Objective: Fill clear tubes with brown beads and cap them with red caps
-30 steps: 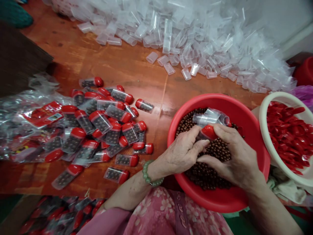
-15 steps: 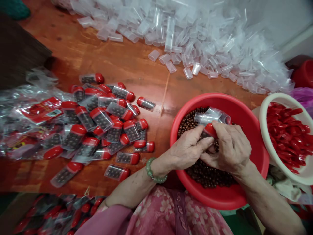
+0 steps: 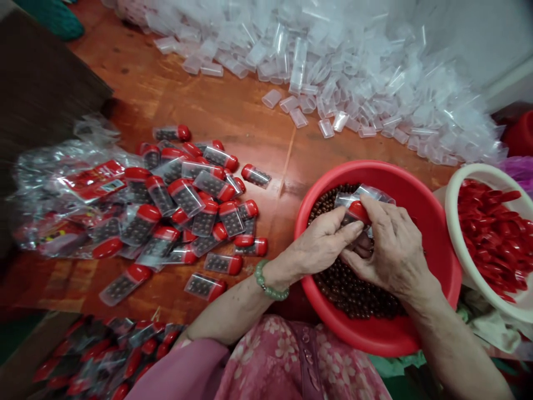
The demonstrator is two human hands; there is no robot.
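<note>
Over the red basin (image 3: 306, 194), my left hand (image 3: 318, 241) grips a small clear plastic tube with a red cap (image 3: 357, 210). My right hand (image 3: 391, 244) closes on the tube's other side, its fingertips at the cap and its thumb below. Fingers partly cover the tube, and what it contains is hard to make out. Beneath my hands lie many small brown balls (image 3: 358, 297) in the basin. Clear uncapped tubes (image 3: 377, 193) rest on the balls just beyond my fingers.
Capped tubes of dark balls (image 3: 185, 197) lie heaped on the wooden table (image 3: 137, 94), beside a clear plastic bag (image 3: 54, 161). A large pile of clear tubes (image 3: 333, 83) spreads along the back. A white bowl (image 3: 453, 222) of red caps (image 3: 495, 233) stands right of the basin.
The view has shifted slightly, so the table's things appear further right. My right thumb and fingers have opened a little around the capped tube, which stays between my hands.
</note>
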